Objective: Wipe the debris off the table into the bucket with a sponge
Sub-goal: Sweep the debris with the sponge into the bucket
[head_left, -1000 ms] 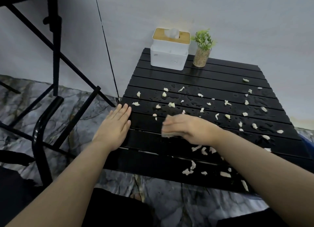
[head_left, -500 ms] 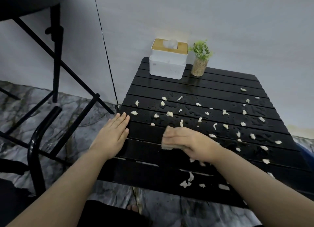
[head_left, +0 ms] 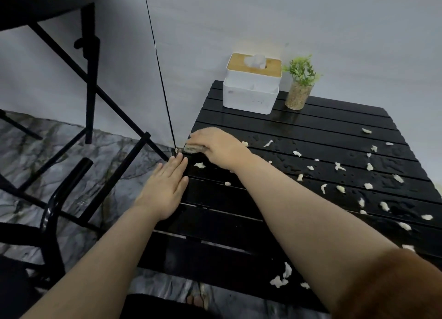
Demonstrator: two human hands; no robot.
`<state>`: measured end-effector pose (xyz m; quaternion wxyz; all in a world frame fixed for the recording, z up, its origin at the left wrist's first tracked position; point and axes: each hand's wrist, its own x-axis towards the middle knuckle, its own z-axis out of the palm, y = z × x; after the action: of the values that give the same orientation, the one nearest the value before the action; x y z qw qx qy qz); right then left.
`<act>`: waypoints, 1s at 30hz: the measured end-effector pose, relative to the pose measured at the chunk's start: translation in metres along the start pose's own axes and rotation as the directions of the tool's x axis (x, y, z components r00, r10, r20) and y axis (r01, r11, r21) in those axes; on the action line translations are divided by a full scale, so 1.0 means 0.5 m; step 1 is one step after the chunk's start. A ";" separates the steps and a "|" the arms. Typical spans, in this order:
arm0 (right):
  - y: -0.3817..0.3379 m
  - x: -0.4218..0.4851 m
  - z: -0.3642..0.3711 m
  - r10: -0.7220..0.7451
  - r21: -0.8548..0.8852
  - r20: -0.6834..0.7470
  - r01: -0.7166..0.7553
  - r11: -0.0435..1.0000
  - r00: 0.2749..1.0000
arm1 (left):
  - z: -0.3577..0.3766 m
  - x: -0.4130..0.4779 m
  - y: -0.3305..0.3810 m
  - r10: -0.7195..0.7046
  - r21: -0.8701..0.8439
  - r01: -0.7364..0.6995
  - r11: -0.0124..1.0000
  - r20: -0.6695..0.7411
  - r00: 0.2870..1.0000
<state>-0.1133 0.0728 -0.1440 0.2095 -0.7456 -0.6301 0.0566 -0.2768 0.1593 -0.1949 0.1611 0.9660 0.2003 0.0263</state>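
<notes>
The right hand [head_left: 217, 149] has carried the sponge [head_left: 195, 148] leftward to the table [head_left: 239, 223] edge, just beyond the fingertips of the flat, empty left hand [head_left: 165, 187]; its fingers curl over the sponge, which looks soft and light, so grip across the top and press flat.

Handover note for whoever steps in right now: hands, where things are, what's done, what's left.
Left hand: flat and open at the left edge of the table.
Right hand: grips the sponge at the far-left edge.
Debris: scattered mostly over the right half, with a few scraps near the front edge. Bucket not in view.
Done: near-left slats mostly free of scraps.
Left: most of the scraps.
</notes>
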 end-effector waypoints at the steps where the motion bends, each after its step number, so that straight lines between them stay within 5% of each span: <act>1: 0.007 0.003 0.009 0.010 -0.003 0.043 -0.010 1.000 0.999 | 0.001 0.000 0.000 0.001 -0.005 -0.001 1.000 -0.004 1.000; 7: 0.048 -0.144 -0.031 -0.145 0.088 0.177 0.131 0.987 0.974 | 0.002 0.000 0.001 -0.002 -0.016 0.002 1.000 -0.025 1.000; 11: 0.049 -0.277 -0.123 -0.046 0.048 0.314 0.032 0.998 0.948 | 0.002 0.001 0.004 -0.005 -0.002 0.005 1.000 -0.031 1.000; 17: 0.015 -0.128 -0.056 -0.073 -0.016 0.046 0.073 0.997 0.996 | -0.003 -0.005 0.009 -0.015 -0.002 0.015 1.000 -0.015 1.000; 22: 0.000 -0.149 -0.021 -0.231 0.007 0.211 0.235 0.972 0.950 | -0.010 -0.001 0.010 -0.027 0.001 0.027 1.000 -0.004 1.000; 28: 0.045 -0.336 -0.139 0.000 0.001 0.369 0.000 1.000 0.929 | 0.009 0.012 0.075 -0.031 0.021 0.030 0.999 0.004 1.000; 30: 0.051 -0.298 -0.159 0.067 0.045 0.250 -0.081 0.996 0.966 | 0.019 0.026 0.115 0.032 0.010 -0.032 0.999 -0.002 0.999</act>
<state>-0.0920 -0.0928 -0.1087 0.1469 -0.7495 -0.6214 0.1746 -0.2421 0.1118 -0.1854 0.1556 0.9699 0.1849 0.0287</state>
